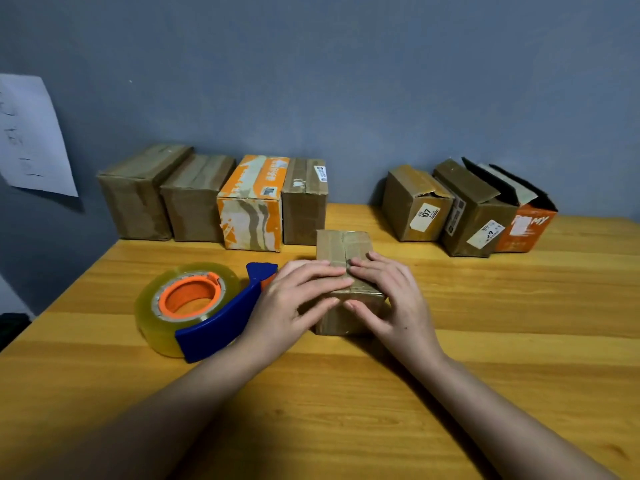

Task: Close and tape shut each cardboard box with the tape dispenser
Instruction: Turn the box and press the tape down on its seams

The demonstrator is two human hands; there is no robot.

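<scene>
Both hands press flat on the small cardboard box (pixel 346 271) mid-table: left hand (pixel 298 299) and right hand (pixel 388 299) have fingers spread over its closed flaps, fingertips meeting at the seam; the tape dispenser (pixel 201 306) lies just left

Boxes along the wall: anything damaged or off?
Yes. In the right group, the box with the 07 label has a torn, gaping top flap edge, and the orange box at the far right stands with its flaps open. The four boxes on the left look closed.
</scene>
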